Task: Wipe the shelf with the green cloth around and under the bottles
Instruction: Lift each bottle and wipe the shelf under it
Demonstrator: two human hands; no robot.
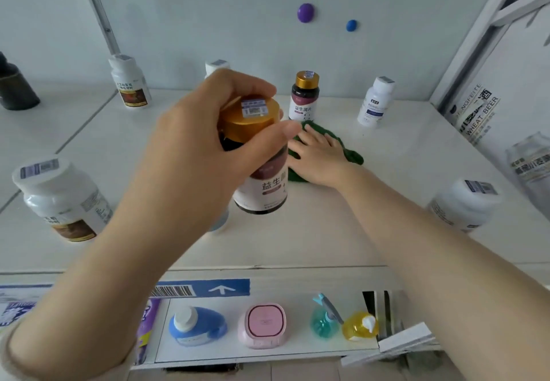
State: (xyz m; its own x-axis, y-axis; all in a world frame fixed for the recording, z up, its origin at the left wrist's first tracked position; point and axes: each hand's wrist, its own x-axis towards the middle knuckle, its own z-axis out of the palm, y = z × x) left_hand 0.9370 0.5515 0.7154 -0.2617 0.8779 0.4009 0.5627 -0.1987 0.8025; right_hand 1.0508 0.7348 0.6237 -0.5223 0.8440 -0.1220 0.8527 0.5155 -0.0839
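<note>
- A dark bottle (pixel 15 88) stands at the far left edge, on the neighbouring shelf section.
- A big white bottle (pixel 59 199) with a brown label stands near the front left of the shelf (pixel 297 231).
- A smaller white bottle (pixel 129 82) stands at the back left, against the wall.
- The left hand (pixel 208 154) holds a gold-capped bottle (pixel 259 157) up off the shelf, its fingers (pixel 285 129) clamped round the cap and neck.
- Behind that hand only the cap of another white bottle (pixel 217 66) shows.
- A second, smaller gold-capped bottle (pixel 305 96) stands at the back centre.
- The green cloth (pixel 351 154) lies on the shelf just in front of it, under the right hand (pixel 318 160), which presses flat on it with fingers spread, not gripping.
- A white bottle with blue print (pixel 375 102) stands at the back right, apart from the cloth.
- Another large white bottle (pixel 465 205) stands at the front right.
- A beer can (pixel 476 112) and a glass jar (pixel 532 160) are at the right edge.
- Below the shelf front sit a blue container (pixel 196 325), a pink box (pixel 263 325) and teal and yellow bottles.
</note>
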